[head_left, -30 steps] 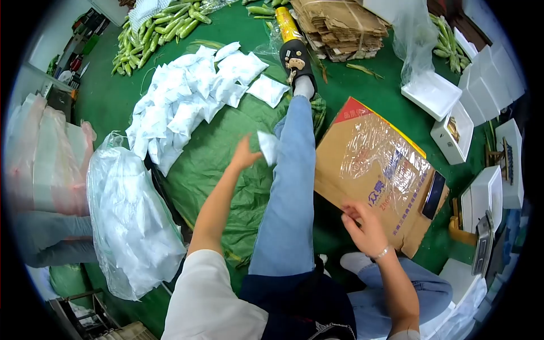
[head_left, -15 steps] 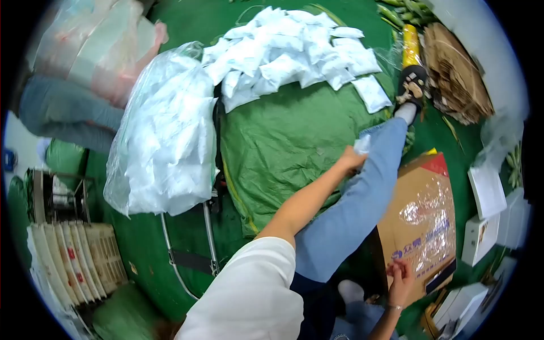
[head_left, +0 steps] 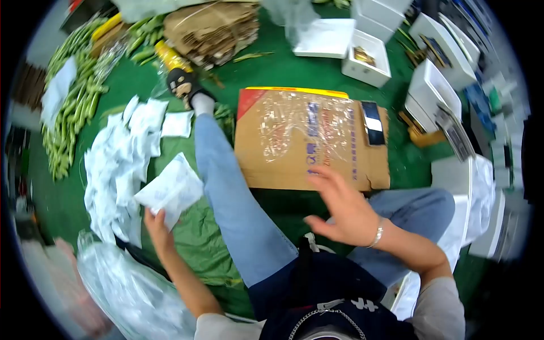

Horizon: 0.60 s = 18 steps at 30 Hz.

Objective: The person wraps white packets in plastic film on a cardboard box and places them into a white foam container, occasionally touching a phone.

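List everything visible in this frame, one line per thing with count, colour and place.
white packet: one, white, held up in the left hand
loose packets: a heap, white, on the green sheet at left
green sheet: one, green, under the outstretched leg
clear bag: one, full of packets, lower left
cardboard sheet: one, brown, flat, centre
phone: one, dark, on the cardboard's right end
foam boxes: several, white, upper right
green pods: a pile, far left
left hand: grips the packet
right hand: open, empty

White ice pack [head_left: 170,190] (soft, flat), tilted, above green sheet beside jeans leg
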Available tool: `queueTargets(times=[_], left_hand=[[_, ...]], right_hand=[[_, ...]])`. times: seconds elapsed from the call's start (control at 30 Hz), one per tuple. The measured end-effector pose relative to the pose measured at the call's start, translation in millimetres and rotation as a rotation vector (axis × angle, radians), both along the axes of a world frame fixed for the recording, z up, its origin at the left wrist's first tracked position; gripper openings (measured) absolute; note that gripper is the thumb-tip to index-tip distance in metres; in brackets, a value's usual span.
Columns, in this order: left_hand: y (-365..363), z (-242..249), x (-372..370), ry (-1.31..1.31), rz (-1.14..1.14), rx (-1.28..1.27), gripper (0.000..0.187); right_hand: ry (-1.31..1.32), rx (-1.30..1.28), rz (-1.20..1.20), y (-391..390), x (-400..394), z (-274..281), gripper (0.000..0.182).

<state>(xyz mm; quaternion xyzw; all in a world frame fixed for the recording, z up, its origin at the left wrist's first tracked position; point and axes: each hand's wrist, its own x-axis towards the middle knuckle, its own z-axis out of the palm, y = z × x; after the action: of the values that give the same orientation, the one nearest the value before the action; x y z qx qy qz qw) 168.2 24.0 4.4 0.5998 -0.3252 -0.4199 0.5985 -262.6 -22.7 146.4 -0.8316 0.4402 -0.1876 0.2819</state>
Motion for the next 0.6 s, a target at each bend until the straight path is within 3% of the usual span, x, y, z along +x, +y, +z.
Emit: queueTargets(times=[0.07,0.13,0.23,0.27,0.37,0.47,0.53,0.57,0.6], left_hand=[[-14,80,-30,-0.275,-0.236,-0.014,0.065],[-32,117,-72,-0.305,-0.382,0.018,0.064],[-69,131,-142,-0.048,-0.698,0.063,0.057],[-80,121,-152,-0.032,-0.817,0.051,0.057],[-104,71,-187,0.099,-0.844,0.224,0.050],[-117,33,-222,0.083,-0.906,0.297,0.043],[-133,36,-240,0.090,-0.991,0.364,0.041],[-144,22,-241,-0.128,-0.830,0.281,0.043],[-161,4,-231,-0.337,-0.657,0.202,0.046]], right_hand=[[-0.078,-0.124,0.139,-6,30,16,0.083],[-0.080,-0.279,0.183,-16,60,19,0.092],[-0.119,-0.411,-0.039,-30,72,-18,0.097],[-0.093,-0.380,-0.047,-30,59,-24,0.098],[-0.170,-0.165,-0.122,-25,13,-59,0.100],[-0.059,0.041,-0.197,-22,-17,-92,0.109],[-0.151,-0.026,-0.388,-18,-28,-105,0.114],[-0.159,-0.031,-0.390,-26,-37,-113,0.114],[-0.176,-0.049,-0.593,-40,-39,-121,0.113]])
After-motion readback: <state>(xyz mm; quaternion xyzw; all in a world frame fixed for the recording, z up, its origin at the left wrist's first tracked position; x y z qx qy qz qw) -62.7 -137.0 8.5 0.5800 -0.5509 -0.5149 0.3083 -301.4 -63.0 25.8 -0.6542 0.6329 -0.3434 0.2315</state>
